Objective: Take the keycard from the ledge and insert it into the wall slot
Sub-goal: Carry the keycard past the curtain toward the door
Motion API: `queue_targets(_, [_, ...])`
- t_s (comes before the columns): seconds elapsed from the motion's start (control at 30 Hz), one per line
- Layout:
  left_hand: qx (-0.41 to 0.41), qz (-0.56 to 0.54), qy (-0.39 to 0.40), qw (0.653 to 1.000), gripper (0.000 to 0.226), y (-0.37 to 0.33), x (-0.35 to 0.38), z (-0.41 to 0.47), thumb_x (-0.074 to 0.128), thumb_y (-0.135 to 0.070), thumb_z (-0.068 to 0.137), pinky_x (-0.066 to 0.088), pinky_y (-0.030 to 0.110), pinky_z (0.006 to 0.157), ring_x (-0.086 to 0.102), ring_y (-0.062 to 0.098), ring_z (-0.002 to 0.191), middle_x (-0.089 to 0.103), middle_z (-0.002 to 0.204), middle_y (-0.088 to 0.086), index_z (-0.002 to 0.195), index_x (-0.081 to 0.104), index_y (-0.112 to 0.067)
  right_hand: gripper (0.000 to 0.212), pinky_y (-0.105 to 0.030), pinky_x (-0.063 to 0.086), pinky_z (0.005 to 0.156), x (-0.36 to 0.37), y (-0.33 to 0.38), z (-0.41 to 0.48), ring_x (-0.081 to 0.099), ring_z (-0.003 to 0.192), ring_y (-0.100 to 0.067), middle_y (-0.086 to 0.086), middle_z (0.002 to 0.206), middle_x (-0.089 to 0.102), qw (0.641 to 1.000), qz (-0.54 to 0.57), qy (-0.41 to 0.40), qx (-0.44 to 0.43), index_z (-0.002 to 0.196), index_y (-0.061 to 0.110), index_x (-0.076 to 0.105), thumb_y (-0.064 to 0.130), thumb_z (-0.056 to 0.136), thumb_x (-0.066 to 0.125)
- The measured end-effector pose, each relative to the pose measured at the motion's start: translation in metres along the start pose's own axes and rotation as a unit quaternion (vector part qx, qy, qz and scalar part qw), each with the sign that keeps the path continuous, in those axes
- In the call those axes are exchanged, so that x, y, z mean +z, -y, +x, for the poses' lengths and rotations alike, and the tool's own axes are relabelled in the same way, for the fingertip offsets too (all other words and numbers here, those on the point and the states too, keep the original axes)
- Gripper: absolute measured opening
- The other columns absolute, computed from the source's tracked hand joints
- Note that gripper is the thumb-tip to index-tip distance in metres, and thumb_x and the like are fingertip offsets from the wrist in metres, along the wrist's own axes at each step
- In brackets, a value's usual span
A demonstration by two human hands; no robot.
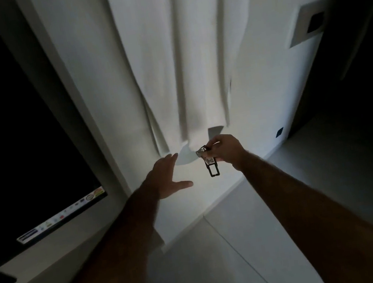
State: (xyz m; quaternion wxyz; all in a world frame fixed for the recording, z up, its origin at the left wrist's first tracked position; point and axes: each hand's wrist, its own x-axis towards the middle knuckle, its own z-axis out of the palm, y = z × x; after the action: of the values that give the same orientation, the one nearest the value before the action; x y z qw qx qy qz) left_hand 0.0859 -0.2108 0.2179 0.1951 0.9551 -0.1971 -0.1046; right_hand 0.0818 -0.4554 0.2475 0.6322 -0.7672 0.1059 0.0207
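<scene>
Item: keycard (209, 159), small, pale, with a black open-frame tag hanging below it and a metal ring or clip at its top. Dark markings are showing on its face; they are too blurred to read. It is hanging in the air in front of the white wall, just beside the lower hem of the curtain (176, 56).

Right hand (225, 149): fingers are pinching the keycard at its upper edge.

Left hand (169, 176): fingers are spreading wide, palm facing the wall, holding nothing, reaching near the curtain hem. The two hands are sitting apart, the keycard between them.

Wall panel (306, 23): pale rectangular plate with a dark square inset, sitting high at right, well apart from the keycard.

Small dark square (279, 132): sitting low on the wall at right.

Screen (18, 132): dark, at left, with a strip of coloured stickers (62, 215) running along its lower edge; print is illegible.
</scene>
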Motion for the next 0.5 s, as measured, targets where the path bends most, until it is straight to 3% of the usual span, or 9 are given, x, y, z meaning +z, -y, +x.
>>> queue_targets(0.1, [0.038, 0.02, -0.023, 0.999, 0.115, -0.04, -0.02, 0.015, 0.068, -0.071, 0.077, 0.013, 0.04, 0.126, 0.007, 0.023, 0.157, 0.01, 0.171, 0.005, 0.162, 0.01, -0.02, 0.032, -0.028, 0.063, 0.062, -0.042, 0.025, -0.008, 0.074, 0.071, -0.022, -0.011, 0.079, 0.076, 0.999, 0.014, -0.003, -0.031, 0.092, -0.006, 0.066, -0.008, 0.066, 0.085])
queue_targets(0.17, [0.063, 0.025, -0.043, 0.997, 0.116, -0.068, -0.033, 0.027, 0.068, -0.072, 0.074, 0.014, 0.039, 0.126, 0.011, 0.024, 0.156, 0.014, 0.17, 0.006, 0.161, 0.013, -0.018, 0.034, -0.029, 0.063, 0.062, -0.07, 0.039, -0.012, 0.074, 0.068, -0.021, -0.01, 0.077, 0.077, 0.999, 0.02, -0.011, -0.044, 0.092, -0.008, 0.065, -0.009, 0.066, 0.086])
queue_targets(0.27, [0.085, 0.023, -0.067, 0.994, 0.119, -0.11, -0.05, 0.043, 0.067, -0.075, 0.071, 0.015, 0.043, 0.126, 0.008, 0.022, 0.157, 0.013, 0.17, 0.006, 0.161, 0.013, -0.022, 0.038, -0.029, 0.062, 0.062, -0.112, 0.058, -0.019, 0.073, 0.07, -0.024, -0.021, 0.089, 0.075, 0.997, 0.022, -0.035, -0.065, 0.095, -0.008, 0.065, -0.006, 0.064, 0.087])
queue_targets(0.5, [0.148, 0.038, -0.107, 0.982, 0.11, -0.199, -0.074, 0.077, 0.068, -0.068, 0.079, 0.012, 0.039, 0.126, 0.007, 0.021, 0.157, 0.011, 0.171, 0.005, 0.162, 0.012, -0.022, 0.036, -0.029, 0.063, 0.061, -0.205, 0.095, -0.031, 0.075, 0.068, -0.021, -0.014, 0.082, 0.075, 0.99, 0.022, -0.076, -0.119, 0.096, -0.005, 0.064, -0.008, 0.067, 0.085])
